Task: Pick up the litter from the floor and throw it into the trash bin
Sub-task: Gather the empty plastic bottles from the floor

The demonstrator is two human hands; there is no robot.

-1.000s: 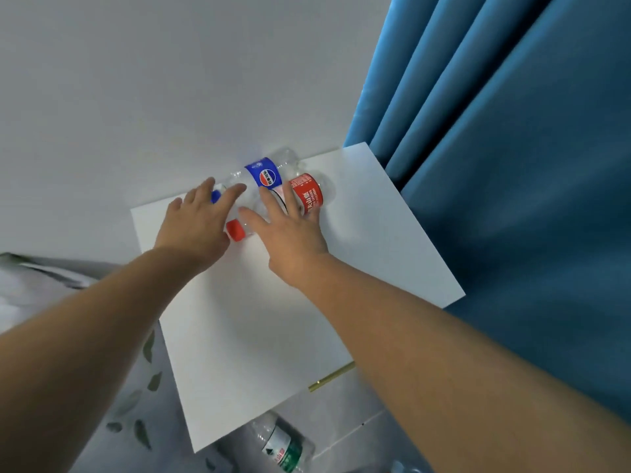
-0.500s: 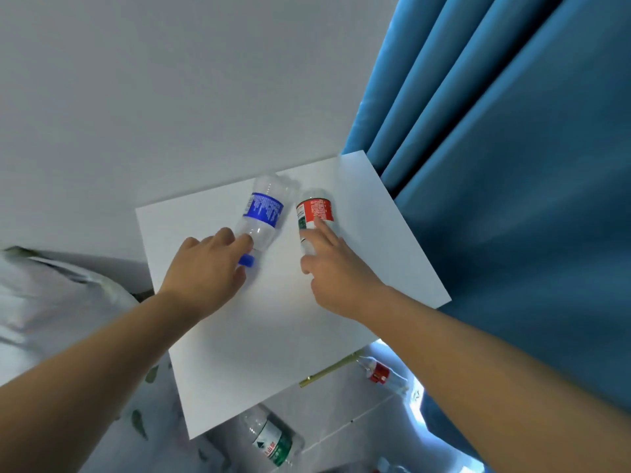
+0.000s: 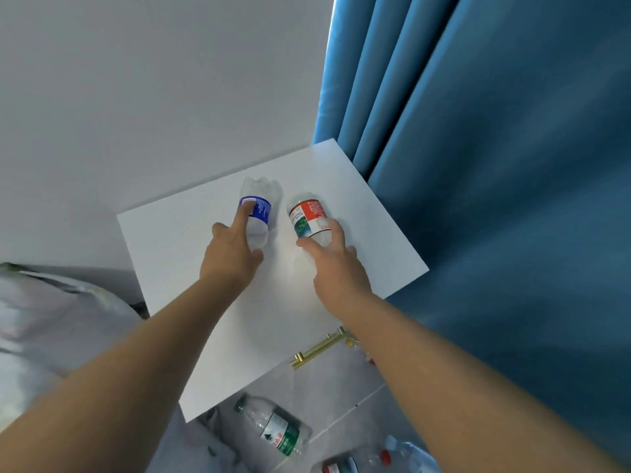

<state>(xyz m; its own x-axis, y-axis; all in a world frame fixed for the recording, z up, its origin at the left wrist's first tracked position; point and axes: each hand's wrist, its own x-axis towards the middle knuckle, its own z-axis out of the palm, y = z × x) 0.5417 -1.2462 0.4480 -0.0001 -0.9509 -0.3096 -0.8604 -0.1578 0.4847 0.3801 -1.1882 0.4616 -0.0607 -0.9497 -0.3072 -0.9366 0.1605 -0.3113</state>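
Two clear plastic bottles lie on a white tabletop (image 3: 170, 240). My left hand (image 3: 232, 254) grips the blue-label bottle (image 3: 261, 204) at its neck end, with the index finger stretched along the label. My right hand (image 3: 336, 264) holds the red-label bottle (image 3: 307, 215) near its neck, with thumb and fingers curled round it. Both bottle bases point away from me, towards the wall. On the floor below the table lies a green-label bottle (image 3: 276, 431), and further bottles (image 3: 368, 460) lie at the bottom edge. No trash bin is in view.
A blue curtain (image 3: 495, 165) hangs close on the right of the table. The grey wall (image 3: 136, 97) stands behind it. A brass handle (image 3: 317, 349) sits on the table's front. Light fabric (image 3: 51, 329) lies at the left.
Both hands have closed round the bottles and turned them so they lie side by side, bases towards the wall. The view has shifted, showing more of the floor.
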